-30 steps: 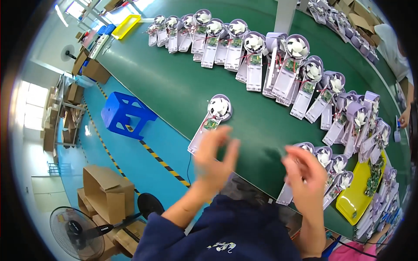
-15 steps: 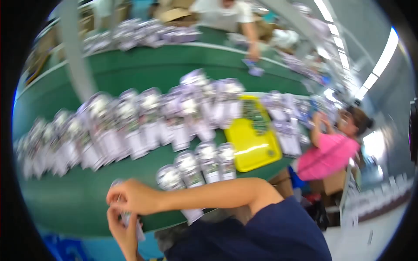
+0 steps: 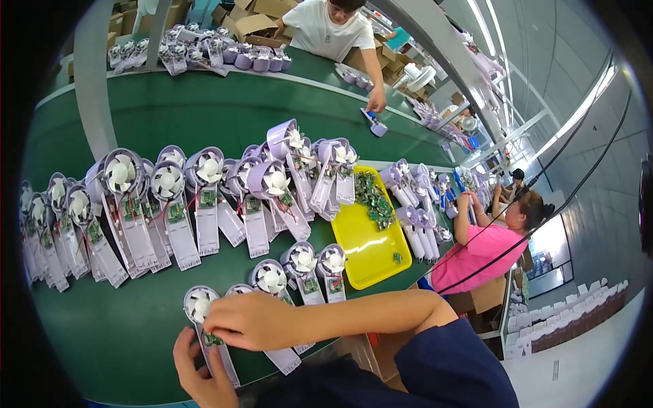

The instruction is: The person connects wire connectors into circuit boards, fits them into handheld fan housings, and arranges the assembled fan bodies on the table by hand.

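Note:
A lilac handheld-fan half (image 3: 224,366) with a white fan wheel (image 3: 200,305) lies at the near edge of the green bench, under both hands. My right hand (image 3: 255,321) reaches across from the right, its fingers pinching a small green circuit board (image 3: 213,338) over the fan's handle. From below, my left hand (image 3: 202,372) grips the handle's side, with the thumb close to the board. Just right of them, several similar fan halves (image 3: 269,277) lie partly behind my right forearm.
Rows of fan halves (image 3: 167,181) spread along the bench beyond my hands. A yellow tray (image 3: 364,262) carries a pile of circuit boards (image 3: 377,204). One co-worker in pink (image 3: 486,251) sits at the right; another in a white shirt (image 3: 331,34) handles a part across the bench.
The picture was blurred and is now sharp. Both hands have shifted slightly right in view, and the fan wheel now shows plainly beyond them. The co-worker across still reaches to the part.

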Tool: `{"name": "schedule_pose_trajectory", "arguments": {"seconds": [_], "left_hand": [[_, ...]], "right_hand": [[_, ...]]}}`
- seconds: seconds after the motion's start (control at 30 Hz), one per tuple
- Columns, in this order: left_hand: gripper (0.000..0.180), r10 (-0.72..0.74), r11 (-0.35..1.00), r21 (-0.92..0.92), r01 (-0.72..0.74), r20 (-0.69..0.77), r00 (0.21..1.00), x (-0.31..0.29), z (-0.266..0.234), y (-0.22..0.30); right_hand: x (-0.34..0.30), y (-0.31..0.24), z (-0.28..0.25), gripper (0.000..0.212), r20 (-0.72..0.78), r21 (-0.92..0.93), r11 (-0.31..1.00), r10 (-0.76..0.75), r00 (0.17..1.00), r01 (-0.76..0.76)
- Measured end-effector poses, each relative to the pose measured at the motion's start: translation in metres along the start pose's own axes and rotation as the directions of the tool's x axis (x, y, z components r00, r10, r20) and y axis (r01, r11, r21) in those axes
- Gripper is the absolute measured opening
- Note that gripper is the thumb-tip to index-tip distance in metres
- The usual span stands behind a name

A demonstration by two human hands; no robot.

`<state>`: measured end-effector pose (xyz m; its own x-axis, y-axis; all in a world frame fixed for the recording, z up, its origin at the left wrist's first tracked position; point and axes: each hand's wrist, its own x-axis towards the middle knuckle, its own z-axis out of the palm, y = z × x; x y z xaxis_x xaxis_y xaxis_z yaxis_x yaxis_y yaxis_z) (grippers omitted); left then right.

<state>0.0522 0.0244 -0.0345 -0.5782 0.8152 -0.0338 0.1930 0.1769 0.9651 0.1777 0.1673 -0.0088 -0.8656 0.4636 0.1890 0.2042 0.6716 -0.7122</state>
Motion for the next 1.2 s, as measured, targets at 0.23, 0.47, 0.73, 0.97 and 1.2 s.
{"name": "schedule_pose_trajectory", "arguments": {"seconds": [0.23,0.47,0.73,0.97,1.2], "left_hand": [[0.013,0.131,0.991,-0.052,-0.127,0.084,0.988,0.011,-0.015,-0.014],[0.009,0.095,0.981,-0.183,-0.071,0.123,0.988,0.018,-0.018,-0.024],[0.008,0.117,0.961,-0.266,-0.077,0.137,0.984,0.021,-0.018,-0.021],[0.007,0.088,0.962,-0.265,-0.070,0.057,0.994,0.017,-0.008,-0.010],[0.012,0.043,0.965,-0.260,-0.043,-0.006,0.999,0.015,-0.005,-0.009]], "right_hand": [[-0.003,-0.002,0.009,0.014,-0.064,-0.017,0.993,-0.117,0.991,0.116],[-0.001,0.003,0.015,0.013,-0.071,-0.046,0.986,-0.166,0.984,0.163],[-0.003,0.003,0.016,0.017,-0.116,-0.105,0.977,-0.199,0.973,0.188],[-0.007,0.007,0.029,0.014,-0.185,-0.154,0.968,-0.224,0.957,0.197],[-0.005,0.014,0.031,0.015,-0.216,-0.195,0.944,-0.306,0.927,0.266]]}}
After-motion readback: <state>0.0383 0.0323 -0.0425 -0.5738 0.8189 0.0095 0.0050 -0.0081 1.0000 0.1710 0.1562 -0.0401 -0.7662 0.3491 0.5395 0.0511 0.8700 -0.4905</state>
